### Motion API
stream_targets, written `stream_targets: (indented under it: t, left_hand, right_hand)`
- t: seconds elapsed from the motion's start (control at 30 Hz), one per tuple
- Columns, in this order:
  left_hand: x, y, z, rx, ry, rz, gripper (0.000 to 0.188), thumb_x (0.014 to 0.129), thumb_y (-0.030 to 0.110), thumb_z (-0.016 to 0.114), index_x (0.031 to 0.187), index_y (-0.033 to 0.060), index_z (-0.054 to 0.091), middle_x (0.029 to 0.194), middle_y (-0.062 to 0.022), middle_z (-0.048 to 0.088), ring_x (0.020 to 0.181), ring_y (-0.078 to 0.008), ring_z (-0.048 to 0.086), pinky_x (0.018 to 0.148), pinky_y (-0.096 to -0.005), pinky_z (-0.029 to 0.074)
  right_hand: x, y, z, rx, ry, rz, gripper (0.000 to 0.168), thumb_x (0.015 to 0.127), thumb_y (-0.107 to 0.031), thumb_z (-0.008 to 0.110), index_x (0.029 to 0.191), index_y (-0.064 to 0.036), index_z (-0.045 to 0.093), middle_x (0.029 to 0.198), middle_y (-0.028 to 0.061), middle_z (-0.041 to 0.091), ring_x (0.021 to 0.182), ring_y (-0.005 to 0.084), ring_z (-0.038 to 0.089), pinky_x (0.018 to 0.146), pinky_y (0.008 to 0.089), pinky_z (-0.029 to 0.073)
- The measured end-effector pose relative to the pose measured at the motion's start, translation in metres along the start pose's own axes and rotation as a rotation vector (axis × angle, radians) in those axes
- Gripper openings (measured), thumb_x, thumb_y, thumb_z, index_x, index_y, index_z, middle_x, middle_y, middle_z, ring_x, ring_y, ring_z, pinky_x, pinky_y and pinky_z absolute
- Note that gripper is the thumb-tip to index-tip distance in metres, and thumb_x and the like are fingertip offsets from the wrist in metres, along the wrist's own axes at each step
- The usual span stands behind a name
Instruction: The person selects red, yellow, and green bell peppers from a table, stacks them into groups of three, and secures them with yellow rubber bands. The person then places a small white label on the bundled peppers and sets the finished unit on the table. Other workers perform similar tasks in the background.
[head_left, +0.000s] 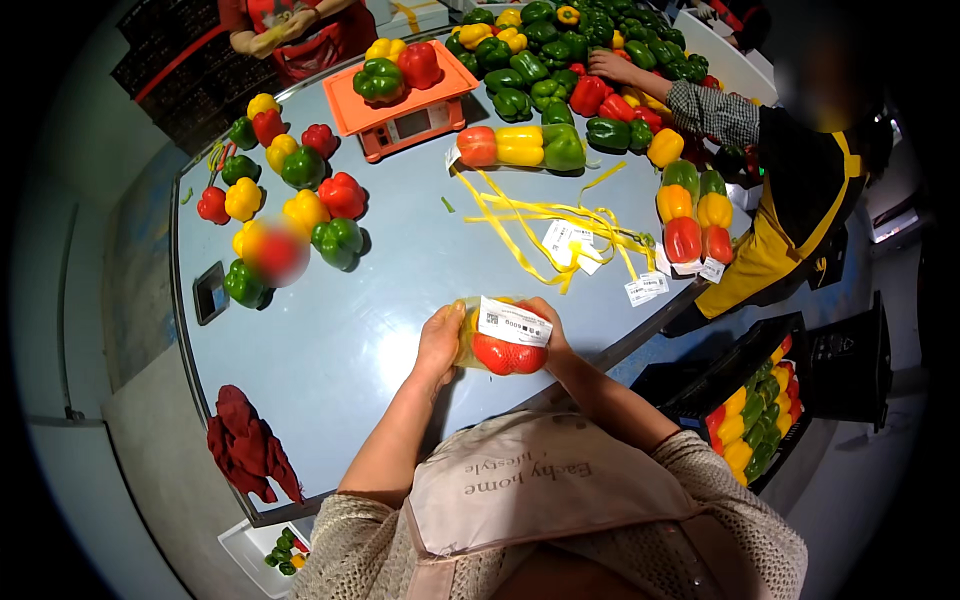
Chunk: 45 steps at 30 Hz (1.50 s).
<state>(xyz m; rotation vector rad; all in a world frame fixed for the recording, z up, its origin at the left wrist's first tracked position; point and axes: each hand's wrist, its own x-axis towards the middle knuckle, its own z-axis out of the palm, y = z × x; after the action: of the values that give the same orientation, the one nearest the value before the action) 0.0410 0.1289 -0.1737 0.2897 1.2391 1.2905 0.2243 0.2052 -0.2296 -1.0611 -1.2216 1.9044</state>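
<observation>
Over the near part of the table, my left hand (441, 339) and my right hand (553, 330) grip a yellow mesh bag of bell peppers (510, 355) from its two sides. A red pepper shows at its near end, and a white printed label lies over the top. Beyond it are yellow mesh strips (517, 247) with white labels (564, 241). A filled bag of red, yellow and green peppers (519, 146) lies farther back. Two more filled bags (682, 225) are at the right edge, beside a co-worker.
An orange scale (411, 112) holds three peppers. Loose peppers (303, 168) stand at left; a large pile (547, 56) is at the back. A dark red cloth (251, 442) lies on the near left corner. A black crate (795, 442) of peppers stands right; a co-worker's hand (616, 67) reaches into the pile.
</observation>
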Motion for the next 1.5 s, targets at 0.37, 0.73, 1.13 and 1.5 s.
stream_targets:
  t: [0.37, 0.73, 1.13, 1.5]
  left_hand:
    - [0.031, -0.072, -0.02, 0.242, 0.136, 0.315, 0.029, 0.102, 0.017, 0.05, 0.078, 0.0019, 0.047, 0.073, -0.0015, 0.047, 0.073, -0.0102, 0.04, 0.063, -0.0282, 0.041]
    - [-0.002, -0.019, 0.013, 0.232, -0.149, 0.359, 0.037, 0.076, 0.022, 0.075, 0.103, 0.0068, 0.056, 0.092, -0.0053, 0.058, 0.083, -0.0215, 0.057, 0.076, -0.0311, 0.049]
    - [0.036, 0.142, 0.059, 0.524, -0.232, 0.585, 0.028, 0.101, 0.03, 0.049, 0.098, 0.0032, 0.058, 0.082, 0.0005, 0.057, 0.075, -0.0079, 0.052, 0.066, -0.0266, 0.045]
    - [-0.091, 0.222, 0.101, 0.976, -0.521, 1.399, 0.011, 0.096, 0.013, 0.055, 0.098, 0.0046, 0.063, 0.087, -0.0112, 0.059, 0.077, -0.0258, 0.06, 0.069, -0.0306, 0.048]
  right_hand:
    - [0.008, -0.009, 0.004, -0.691, 0.192, 0.015, 0.023, 0.098, -0.024, 0.049, 0.096, -0.002, 0.05, 0.08, 0.0267, 0.058, 0.072, 0.0406, 0.054, 0.069, 0.0432, 0.046]
    - [0.004, -0.013, 0.028, -0.161, 0.272, 0.218, 0.023, 0.097, -0.024, 0.052, 0.098, -0.002, 0.059, 0.088, 0.008, 0.06, 0.083, 0.0176, 0.052, 0.074, 0.0331, 0.044]
    - [-0.001, -0.212, 0.063, -0.009, 0.196, -0.418, 0.017, 0.099, -0.02, 0.052, 0.089, -0.006, 0.055, 0.078, -0.0034, 0.05, 0.073, 0.0057, 0.043, 0.064, 0.0236, 0.041]
    - [-0.047, -0.303, 0.062, -0.778, -0.166, -1.135, 0.012, 0.096, -0.015, 0.056, 0.088, -0.005, 0.056, 0.074, 0.012, 0.057, 0.066, 0.0277, 0.057, 0.061, 0.0328, 0.046]
